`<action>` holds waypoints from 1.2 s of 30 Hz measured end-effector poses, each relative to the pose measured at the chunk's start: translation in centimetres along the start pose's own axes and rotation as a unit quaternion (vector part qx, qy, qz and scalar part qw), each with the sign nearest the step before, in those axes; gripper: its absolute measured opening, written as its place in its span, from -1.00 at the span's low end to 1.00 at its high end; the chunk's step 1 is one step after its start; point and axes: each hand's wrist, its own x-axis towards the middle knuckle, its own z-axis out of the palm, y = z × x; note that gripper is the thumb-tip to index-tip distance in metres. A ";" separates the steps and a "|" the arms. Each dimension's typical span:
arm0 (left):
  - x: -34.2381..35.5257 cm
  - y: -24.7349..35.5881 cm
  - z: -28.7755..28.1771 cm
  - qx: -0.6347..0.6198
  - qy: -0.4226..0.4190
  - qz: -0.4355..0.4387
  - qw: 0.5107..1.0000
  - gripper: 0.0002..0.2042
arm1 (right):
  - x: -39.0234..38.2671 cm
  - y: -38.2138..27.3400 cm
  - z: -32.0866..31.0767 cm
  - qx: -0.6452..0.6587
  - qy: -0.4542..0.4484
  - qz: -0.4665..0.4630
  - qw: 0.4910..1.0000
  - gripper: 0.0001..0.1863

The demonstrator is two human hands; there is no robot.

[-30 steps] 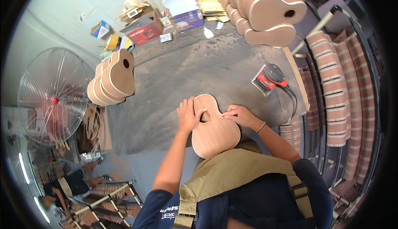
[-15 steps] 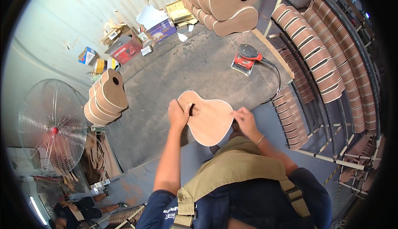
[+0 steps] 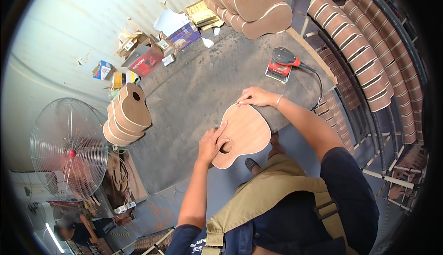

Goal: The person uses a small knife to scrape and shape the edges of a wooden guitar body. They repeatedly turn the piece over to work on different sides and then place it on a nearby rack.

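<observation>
Fingertips (image 3: 240,102) of your right hand (image 3: 256,97) are drawn close together on the far rim of the guitar body (image 3: 249,133), at its wide end; whether they pinch something small between them, I can't tell. The back of that hand is turned up, and the fingers bend down to the rim. Your left hand (image 3: 211,145) holds the guitar body at its left side, by the waist: the index finger lies nearly straight along the pale face, pointing toward the far rim, the thumb lies near the sound hole (image 3: 225,147), and the remaining fingers are partly hidden. A thin bracelet (image 3: 279,100) circles your right wrist, and your right forearm (image 3: 311,128) slants in from the guitar body's right, the elbow held out to the side. Your left forearm (image 3: 194,192) rises more steeply, from below and left of it.

The guitar body lies face up and slantwise over the near edge of the dark workbench (image 3: 184,93). Beyond it, toward the right, sits a red-and-black sander (image 3: 279,66). A short stack of bodies (image 3: 130,114) stands to its left, a larger stack (image 3: 260,6) well beyond it, a wire fan (image 3: 69,149) far to its left, and a rack of bodies (image 3: 353,54) to its right.
</observation>
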 end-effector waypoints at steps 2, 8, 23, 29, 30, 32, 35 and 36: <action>0.0 0.2 0.0 0.014 0.004 -0.010 1.000 -0.33 | -2.7 -0.2 0.2 -0.012 0.032 0.014 0.999 -0.73; -0.3 0.2 0.1 0.031 0.019 -0.001 0.999 -0.32 | -14.4 -4.6 6.2 0.018 0.206 0.087 0.975 -0.81; -2.6 1.4 2.5 -0.030 0.052 -0.088 0.994 -0.29 | -8.2 -0.7 3.7 -0.035 0.234 0.011 0.972 -0.76; -2.8 2.1 3.3 -0.062 0.073 -0.119 0.988 -0.31 | -6.9 -0.4 3.2 -0.003 0.219 -0.004 0.976 -0.74; -2.8 2.2 3.4 -0.059 0.074 -0.117 0.989 -0.31 | -7.9 -0.3 3.8 -0.009 0.246 0.029 0.969 -0.74; -3.0 2.1 3.4 -0.051 0.085 -0.117 0.988 -0.31 | -10.0 -1.7 6.3 -0.022 0.293 0.086 0.952 -0.75; -3.0 2.0 3.9 -0.042 0.094 -0.107 0.989 -0.31 | -11.6 -3.8 11.5 0.027 0.443 0.083 0.892 -0.77; -3.0 1.9 3.8 -0.040 0.093 -0.107 0.989 -0.31 | -11.7 -5.2 13.0 0.023 0.480 0.111 0.870 -0.78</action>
